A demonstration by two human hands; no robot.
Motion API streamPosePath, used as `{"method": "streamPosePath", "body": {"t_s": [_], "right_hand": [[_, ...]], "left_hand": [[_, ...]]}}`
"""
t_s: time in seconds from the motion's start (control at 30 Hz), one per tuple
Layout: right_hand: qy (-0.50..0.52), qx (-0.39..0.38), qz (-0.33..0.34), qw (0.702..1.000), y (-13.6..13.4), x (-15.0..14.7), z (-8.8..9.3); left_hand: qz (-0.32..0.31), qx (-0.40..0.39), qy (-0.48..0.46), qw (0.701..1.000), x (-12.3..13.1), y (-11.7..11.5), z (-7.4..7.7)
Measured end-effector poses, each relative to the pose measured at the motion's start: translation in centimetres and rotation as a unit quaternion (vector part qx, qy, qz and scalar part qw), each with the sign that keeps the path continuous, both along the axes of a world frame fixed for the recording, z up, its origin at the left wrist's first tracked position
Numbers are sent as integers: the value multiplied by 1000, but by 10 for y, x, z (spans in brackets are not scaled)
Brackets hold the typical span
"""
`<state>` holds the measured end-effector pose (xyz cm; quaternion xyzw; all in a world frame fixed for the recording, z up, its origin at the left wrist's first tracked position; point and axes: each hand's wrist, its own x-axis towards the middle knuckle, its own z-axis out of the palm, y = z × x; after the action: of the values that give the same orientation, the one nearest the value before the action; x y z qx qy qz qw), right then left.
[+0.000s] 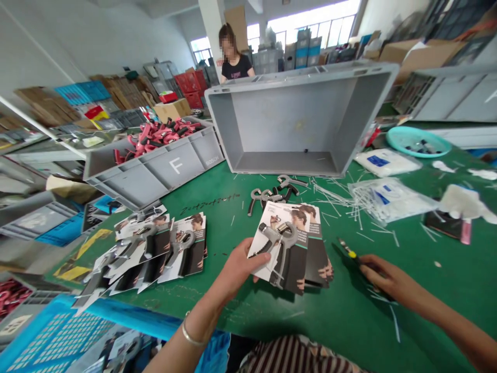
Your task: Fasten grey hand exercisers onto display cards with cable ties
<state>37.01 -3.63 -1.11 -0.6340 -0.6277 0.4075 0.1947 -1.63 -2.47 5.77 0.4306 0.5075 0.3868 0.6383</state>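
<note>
Two grey crates [295,119] stand beyond the fingers, one holding many pink grips [155,139]. The left hand's [236,269] fingers pinch one carded hand gripper [277,254]; the right hand's [388,277] fingers close on small black cutters [349,254], partly hidden.

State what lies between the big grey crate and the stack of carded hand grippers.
In the head view, loose uncarded hand grippers and scattered plastic tag strands lie there on the green mat.

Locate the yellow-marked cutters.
In the head view, the yellow-marked cutters are in the right hand, over the green table, right of the carded hand gripper.
</note>
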Motion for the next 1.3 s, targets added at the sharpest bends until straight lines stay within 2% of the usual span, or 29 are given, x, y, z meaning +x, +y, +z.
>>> {"method": "streamPosePath", "body": {"t_s": [0.07, 0.13, 0.17, 0.23, 0.3, 0.33, 0.37, 0.43, 0.53, 0.63, 0.77, 1.07, 1.17, 1.3], "right_hand": [[183, -93, -76, 976, -5, -10, 17], [312, -118, -75, 940, -11, -29, 33], [335, -110, -51, 934, -13, -41, 41], [290, -64, 9, 955, -13, -66, 54], [153, 40, 66, 985, -8, -84, 63], [66, 109, 95, 987, -5, -90, 66], [-20, 178, 123, 976, -1, -94, 69], [-162, 278, 172, 931, 5, -98, 71], [-278, 330, 203, 879, 9, -102, 73], [-325, 346, 189, 860, 8, -111, 75], [-351, 352, 175, 850, 10, -122, 77], [-380, 351, 261, 815, 30, -118, 91], [-362, 317, 271, 834, 41, -113, 90], [-273, 243, 284, 887, 40, -114, 93]], "left_hand": [[30, 23, 76, 996, 6, -1, -2], [30, 31, 112, 993, 11, -2, -4], [21, 31, 107, 994, 13, -1, -4], [5, 32, 75, 997, 17, 0, -6], [15, 40, 54, 998, 20, 1, -9], [25, 45, 50, 997, 21, 1, -10], [33, 48, 47, 997, 23, 1, -12], [39, 50, 37, 997, 24, 0, -15], [44, 53, 29, 997, 25, -1, -17], [44, 52, 32, 997, 24, -2, -20], [42, 54, 41, 997, 21, -1, -22], [16, 33, -5, 999, 19, 1, -12], [32, 31, -19, 999, 21, -1, -12], [67, 31, -33, 997, 23, 1, -14]]}}
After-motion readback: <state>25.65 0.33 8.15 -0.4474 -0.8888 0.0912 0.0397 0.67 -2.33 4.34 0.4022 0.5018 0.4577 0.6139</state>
